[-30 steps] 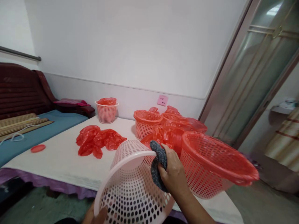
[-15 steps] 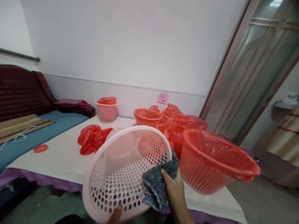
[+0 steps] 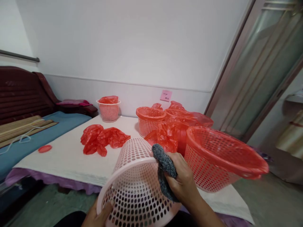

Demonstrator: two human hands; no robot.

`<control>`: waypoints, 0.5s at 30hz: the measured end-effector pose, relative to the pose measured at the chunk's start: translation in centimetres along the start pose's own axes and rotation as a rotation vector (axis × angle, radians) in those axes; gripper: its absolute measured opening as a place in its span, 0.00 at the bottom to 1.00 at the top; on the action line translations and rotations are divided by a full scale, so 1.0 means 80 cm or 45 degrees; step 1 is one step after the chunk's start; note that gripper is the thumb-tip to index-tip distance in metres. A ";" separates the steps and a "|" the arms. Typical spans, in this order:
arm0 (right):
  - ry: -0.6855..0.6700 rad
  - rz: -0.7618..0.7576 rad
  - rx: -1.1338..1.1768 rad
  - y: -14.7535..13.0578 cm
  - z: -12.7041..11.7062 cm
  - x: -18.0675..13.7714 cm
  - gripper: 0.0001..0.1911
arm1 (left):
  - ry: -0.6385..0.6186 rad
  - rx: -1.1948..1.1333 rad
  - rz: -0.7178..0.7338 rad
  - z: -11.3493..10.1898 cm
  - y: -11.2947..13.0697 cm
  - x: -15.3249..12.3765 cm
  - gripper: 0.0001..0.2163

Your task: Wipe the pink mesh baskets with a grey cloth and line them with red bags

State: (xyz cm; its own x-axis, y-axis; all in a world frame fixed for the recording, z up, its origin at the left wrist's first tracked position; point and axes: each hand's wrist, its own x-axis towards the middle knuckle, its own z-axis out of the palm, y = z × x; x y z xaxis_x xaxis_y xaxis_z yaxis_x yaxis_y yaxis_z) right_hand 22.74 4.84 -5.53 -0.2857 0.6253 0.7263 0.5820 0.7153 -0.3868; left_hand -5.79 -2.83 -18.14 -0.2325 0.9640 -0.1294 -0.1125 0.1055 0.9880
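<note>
I hold a pale pink perforated basket [image 3: 134, 186] tilted on its side, base pointing away from me. My left hand [image 3: 98, 216] grips its near rim at the bottom of the view. My right hand [image 3: 183, 183] is closed on a dark grey cloth [image 3: 164, 171] and presses it against the basket's right outer wall. Just to the right stands a large red basket [image 3: 220, 160] lined with a red plastic bag.
A white-covered table [image 3: 68, 157] carries loose red plastic bags [image 3: 101, 140], a small pink basket [image 3: 109, 110] and a red-lined basket [image 3: 149, 119] by the wall. A red lid [image 3: 44, 148] lies on blue bedding at left. A glass door [image 3: 260, 69] stands at right.
The pink basket, whose open mouth faced me half a second ago, has turned so its outer wall faces me. My right hand with the cloth went from the rim to the outer wall.
</note>
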 end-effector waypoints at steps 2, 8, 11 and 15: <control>-0.009 0.008 -0.042 -0.003 0.002 0.004 0.24 | 0.103 -0.065 -0.039 0.005 -0.010 0.003 0.22; 0.327 0.510 0.053 0.019 0.016 -0.013 0.23 | 0.298 -0.264 -0.047 0.017 -0.011 0.000 0.24; 0.507 0.894 0.328 0.026 0.034 -0.033 0.27 | 0.392 -0.431 -0.057 0.036 0.000 -0.003 0.28; 0.740 1.238 0.752 0.018 0.067 -0.064 0.35 | 0.504 -0.567 -0.076 0.071 0.001 -0.005 0.32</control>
State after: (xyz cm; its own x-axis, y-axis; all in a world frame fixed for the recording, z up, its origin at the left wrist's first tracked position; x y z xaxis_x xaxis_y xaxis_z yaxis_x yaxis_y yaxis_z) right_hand 20.96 4.32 -12.82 0.5265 0.8458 0.0859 -0.1048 0.1649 -0.9807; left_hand -0.22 -1.82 -17.53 -0.5461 0.7859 -0.2899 -0.5108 -0.0381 0.8588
